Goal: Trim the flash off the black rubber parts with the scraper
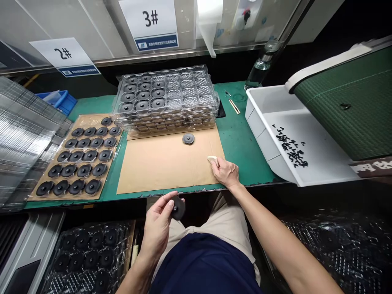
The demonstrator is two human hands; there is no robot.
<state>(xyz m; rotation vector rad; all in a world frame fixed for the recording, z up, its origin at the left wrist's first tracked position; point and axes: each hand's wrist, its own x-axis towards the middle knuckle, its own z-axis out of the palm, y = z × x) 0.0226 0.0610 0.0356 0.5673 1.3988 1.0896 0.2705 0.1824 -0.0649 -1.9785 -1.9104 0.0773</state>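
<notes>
Above my lap, just off the table's front edge, my left hand (161, 220) pinches a round black disc (177, 208) with a small hub at its centre. My right hand (226, 170) is closed and rests at the right side of a cardboard sheet (159, 163). A small cream-coloured piece (212, 158) shows at its fingertips; its kind cannot be made out. Another black disc (188, 139) lies on the cardboard, ahead of my right hand. Behind it stands a stack of clear plastic trays (180, 102), the top one partly filled with black discs.
Left, a tray of black discs (81, 155) lies on cardboard. A white bin (272, 151) at right holds small black scraps (290, 149), beside a green conveyor belt (346, 102). Tweezers (234, 106) and a clear bottle (259, 71) are at the back. More trays (85, 253) sit below.
</notes>
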